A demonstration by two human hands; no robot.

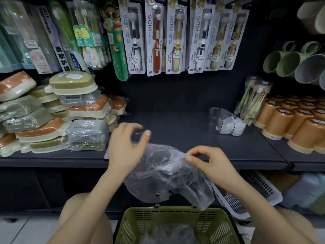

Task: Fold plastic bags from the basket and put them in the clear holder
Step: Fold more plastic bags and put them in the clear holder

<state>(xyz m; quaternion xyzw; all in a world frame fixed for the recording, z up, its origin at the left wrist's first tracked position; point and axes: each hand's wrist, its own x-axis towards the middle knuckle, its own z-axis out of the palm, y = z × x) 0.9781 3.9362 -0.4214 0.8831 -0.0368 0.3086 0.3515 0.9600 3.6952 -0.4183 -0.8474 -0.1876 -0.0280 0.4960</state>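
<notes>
A crumpled clear plastic bag hangs over the front edge of the dark shelf, above a green basket that holds more clear bags. My right hand pinches the bag's upper right edge between thumb and fingers. My left hand rests against the bag's left side with fingers spread and curled; whether it grips the plastic is unclear. The clear holder stands at the back right of the shelf, with folded white-looking bags inside it.
Wrapped soap boxes are stacked at the shelf's left. Orange cups and a tube of toothbrushes stand at the right. Packaged toothbrushes hang above. A white basket sits low at the right.
</notes>
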